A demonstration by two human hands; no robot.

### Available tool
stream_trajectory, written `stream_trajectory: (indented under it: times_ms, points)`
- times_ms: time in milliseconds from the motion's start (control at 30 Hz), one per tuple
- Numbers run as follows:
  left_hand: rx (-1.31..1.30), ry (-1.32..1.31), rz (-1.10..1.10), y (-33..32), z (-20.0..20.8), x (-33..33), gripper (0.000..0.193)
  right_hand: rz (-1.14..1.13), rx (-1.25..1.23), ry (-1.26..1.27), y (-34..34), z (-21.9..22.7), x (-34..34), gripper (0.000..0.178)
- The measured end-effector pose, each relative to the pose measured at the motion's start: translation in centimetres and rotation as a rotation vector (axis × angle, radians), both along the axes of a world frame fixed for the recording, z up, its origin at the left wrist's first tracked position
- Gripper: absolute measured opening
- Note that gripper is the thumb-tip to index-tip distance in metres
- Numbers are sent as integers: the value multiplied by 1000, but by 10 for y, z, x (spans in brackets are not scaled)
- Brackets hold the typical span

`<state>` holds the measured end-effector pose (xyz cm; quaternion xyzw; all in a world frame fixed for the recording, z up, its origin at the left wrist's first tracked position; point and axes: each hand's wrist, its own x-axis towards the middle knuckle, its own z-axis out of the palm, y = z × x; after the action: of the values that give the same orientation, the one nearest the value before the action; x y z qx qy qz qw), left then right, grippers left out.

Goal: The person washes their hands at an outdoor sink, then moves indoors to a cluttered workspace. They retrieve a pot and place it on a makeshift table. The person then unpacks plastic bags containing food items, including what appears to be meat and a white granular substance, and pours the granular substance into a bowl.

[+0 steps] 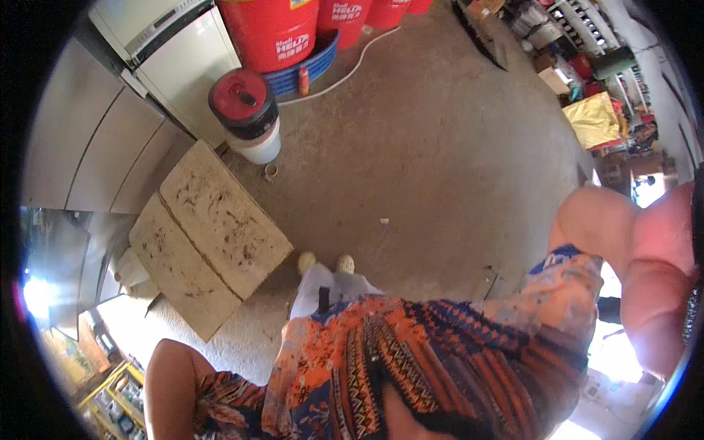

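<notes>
Neither of my hands shows. My left arm is bare and bent at the lower left, with its hand out of sight. At the right edge my right arm is raised and folded back toward the camera, so that hand is hidden too. I wear a loose patterned shirt in orange and blue. Below it are my light trousers and pale shoes on the floor. A stained, cream-coloured board with a seam across it lies to my left. Nothing held can be seen.
A white bucket carries a black-and-red lidded container; a small cup stands beside it. Red drums, a blue tub and a pale hose lie beyond. Cluttered shelves line the far right.
</notes>
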<state>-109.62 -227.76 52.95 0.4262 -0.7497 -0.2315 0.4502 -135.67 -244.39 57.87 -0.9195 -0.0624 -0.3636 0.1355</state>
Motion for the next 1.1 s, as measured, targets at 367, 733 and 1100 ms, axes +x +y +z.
stream_trajectory:
  times_ms: [367, 733, 1100]
  points:
    - [-148, 163, 88, -13, -21, -26, 36, -42, 289, -466, -60, -66, 22, 29]
    - [-257, 715, 365, 6, -33, -49, 36, -335, 676, 566, -24, -459, 148, 44]
    - [-1186, 1329, 519, -20, 10, -133, 35, -575, 489, 1188, 10, -524, 137, 65]
